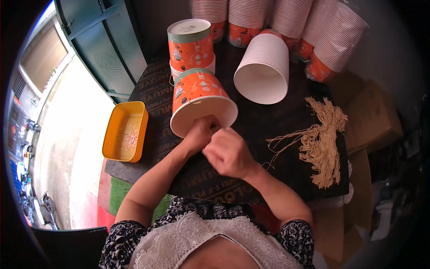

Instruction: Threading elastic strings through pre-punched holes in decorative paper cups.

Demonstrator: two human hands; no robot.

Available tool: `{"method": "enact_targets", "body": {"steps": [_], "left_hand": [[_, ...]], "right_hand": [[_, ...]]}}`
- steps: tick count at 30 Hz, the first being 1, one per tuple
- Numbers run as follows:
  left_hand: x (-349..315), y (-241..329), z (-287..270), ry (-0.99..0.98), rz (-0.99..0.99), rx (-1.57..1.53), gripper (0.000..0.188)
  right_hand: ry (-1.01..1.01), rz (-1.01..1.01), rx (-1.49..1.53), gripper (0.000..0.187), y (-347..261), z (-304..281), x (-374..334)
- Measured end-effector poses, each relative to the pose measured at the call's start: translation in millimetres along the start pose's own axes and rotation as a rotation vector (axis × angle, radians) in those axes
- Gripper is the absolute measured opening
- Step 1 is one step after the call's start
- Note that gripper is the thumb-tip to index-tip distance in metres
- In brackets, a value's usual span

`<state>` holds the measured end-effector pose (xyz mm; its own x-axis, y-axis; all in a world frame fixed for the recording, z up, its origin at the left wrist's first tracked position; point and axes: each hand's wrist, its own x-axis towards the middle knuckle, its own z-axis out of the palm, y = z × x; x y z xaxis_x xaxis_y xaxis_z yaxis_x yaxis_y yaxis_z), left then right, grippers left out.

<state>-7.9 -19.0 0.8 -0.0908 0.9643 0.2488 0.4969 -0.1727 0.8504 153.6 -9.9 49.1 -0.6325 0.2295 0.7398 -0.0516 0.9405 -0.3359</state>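
Observation:
An orange paper bucket (199, 88) with a green base band lies tilted, its white-rimmed mouth toward me. My left hand (201, 132) reaches into that mouth with fingers curled; what they grip is hidden. Just outside the rim my right hand (228, 152) is closed in a fist, slightly blurred, on what looks like a thin pale string between the two hands. A short bit of string shows at the bucket's upper rim. Behind it, another orange bucket (190, 45) stands upside down over stacked ones.
A nested stack of white-lined buckets (262, 71) lies at the back, near several plastic-wrapped stacks (248, 20). The yellow tray (144, 130) at left holds small bits. Beige strings (320, 143) lie bundled at right on the black table (268, 121). Cardboard boxes (374, 116) stand beyond its right edge.

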Motion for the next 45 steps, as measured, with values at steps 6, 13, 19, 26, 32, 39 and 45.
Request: {"method": "enact_targets", "body": {"steps": [6,13,19,26,32,39,45], "left_hand": [[5.3,19.3,-9.8,-0.154,-0.301,-0.164,0.010],[3.8,15.4,-11.2,-0.152,-0.240,-0.181,0.006],[1.7,7.8,-11.7,-0.164,-0.224,-0.245,0.004],[1.0,3.8,-10.8,-0.164,-0.225,-0.277,0.004],[0.9,3.7,-11.4,-0.183,-0.170,-0.224,0.005],[1.2,6.0,-11.0,-0.160,-0.190,-0.267,0.005],[4.8,13.2,-14.5,-0.153,-0.218,-0.227,0.008]], "right_hand": [[0.051,-0.418,-0.094,0.017,-24.9,7.1,-6.6],[0.236,0.468,-0.016,0.011,19.5,14.0,-18.0],[0.165,0.544,-0.060,0.025,48.6,27.6,-30.4],[0.116,0.554,-0.012,0.023,54.6,24.0,-26.2],[0.060,0.589,0.002,0.021,52.1,25.4,-23.7],[0.043,0.622,0.011,0.010,53.6,25.4,-23.2],[0.018,0.624,-0.065,0.008,49.1,25.0,-20.8]]}}
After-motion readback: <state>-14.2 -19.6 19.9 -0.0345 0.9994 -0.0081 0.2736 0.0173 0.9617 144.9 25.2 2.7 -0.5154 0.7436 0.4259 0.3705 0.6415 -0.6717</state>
